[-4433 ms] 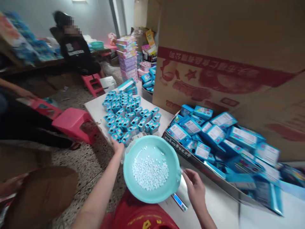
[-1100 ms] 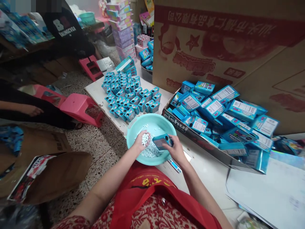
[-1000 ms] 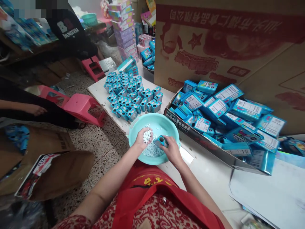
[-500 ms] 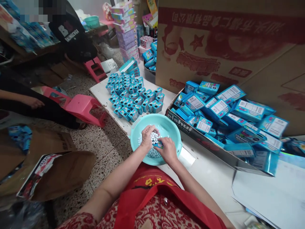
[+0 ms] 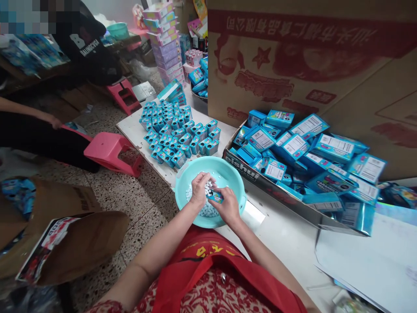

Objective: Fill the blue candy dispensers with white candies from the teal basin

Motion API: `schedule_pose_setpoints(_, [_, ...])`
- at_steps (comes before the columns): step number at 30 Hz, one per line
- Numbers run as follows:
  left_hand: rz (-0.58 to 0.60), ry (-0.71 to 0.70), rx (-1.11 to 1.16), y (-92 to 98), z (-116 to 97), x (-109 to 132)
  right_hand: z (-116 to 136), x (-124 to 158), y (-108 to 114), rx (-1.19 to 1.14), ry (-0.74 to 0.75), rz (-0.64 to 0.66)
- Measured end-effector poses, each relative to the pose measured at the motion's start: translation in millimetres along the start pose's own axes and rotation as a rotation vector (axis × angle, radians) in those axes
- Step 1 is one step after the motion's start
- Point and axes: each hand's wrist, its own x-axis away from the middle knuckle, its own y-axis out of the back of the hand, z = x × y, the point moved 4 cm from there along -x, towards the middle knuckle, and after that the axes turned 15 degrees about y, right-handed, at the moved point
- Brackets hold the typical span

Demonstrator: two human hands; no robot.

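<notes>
Over a light-blue basin [image 5: 187, 167] in front of me, my right hand [image 5: 230, 205] pinches a small blue candy box [image 5: 216, 198], tilted with one end toward my other hand. My left hand [image 5: 198, 188] is cupped, fingers curled around several white candies [image 5: 209, 187] at that end of the box. More small white candies [image 5: 208, 211] lie in the bottom of the basin. Beyond the rim, many small blue boxes [image 5: 180, 134] stand close together on the white table [image 5: 130, 126], dark round holes showing in their tops.
An open carton [image 5: 276, 194] heaped with blue boxes [image 5: 304, 148] stands at right, before a large brown cardboard box [image 5: 293, 65]. Stacked pastel boxes [image 5: 166, 48] rise at the back. At left are a pink stool [image 5: 109, 150], an open cardboard box [image 5: 71, 217] and another person [image 5: 94, 48].
The whole view has shifted slightly. My hands have drawn closer, with the box end now against the candies in my left hand. At far left, a person's hand now reaches the pink stool.
</notes>
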Motion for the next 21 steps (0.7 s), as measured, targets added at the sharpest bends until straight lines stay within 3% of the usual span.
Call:
schedule_pose_setpoints(7, [-0.002,-0.120,-0.089,-0.2,-2.6,5.3,1.8,-1.9,0.0,-0.052,-0.037,-0.022])
schedule_pose_setpoints(16, [0.042,-0.095,-0.109,-7.8,-1.1,7.0,3.4,-4.5,-4.9,-0.056,-0.038,-0.024])
schedule_pose_setpoints(21, [0.105,-0.145,-0.051,-5.1,-12.0,5.8,-0.7,0.9,6.6,-0.099,0.014,-0.112])
